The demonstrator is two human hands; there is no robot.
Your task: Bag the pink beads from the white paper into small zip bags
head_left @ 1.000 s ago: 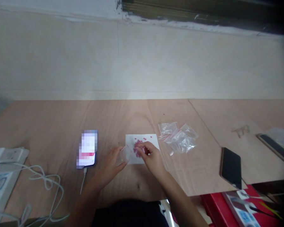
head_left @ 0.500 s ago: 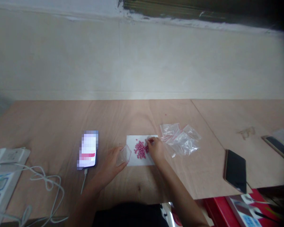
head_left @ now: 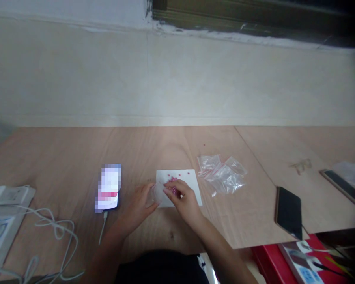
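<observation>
My left hand (head_left: 138, 207) is closed on a small clear plastic bag (head_left: 153, 193), whose mouth faces right. My right hand (head_left: 187, 202) reaches over a sheet of white paper (head_left: 197, 194), thumb and fingertips drawn together beside the bag's mouth. What this pinch holds is too small to make out. A pile of small pink beads (head_left: 172, 180) lies on the paper, partly covered by my right hand. A few single beads sit apart along the far side of the sheet.
Several clear zip bags (head_left: 225, 175) lie right of the paper. A lit phone (head_left: 109, 187) on a cable stands left. A dark phone (head_left: 289, 213) rests near the right front edge, another (head_left: 344, 187) beyond it. A power strip (head_left: 14, 197) and white cables occupy the left.
My right hand has moved left from the pile's right side to the bag's mouth, now covering part of the beads. My left hand still holds the bag. The view has shifted slightly.
</observation>
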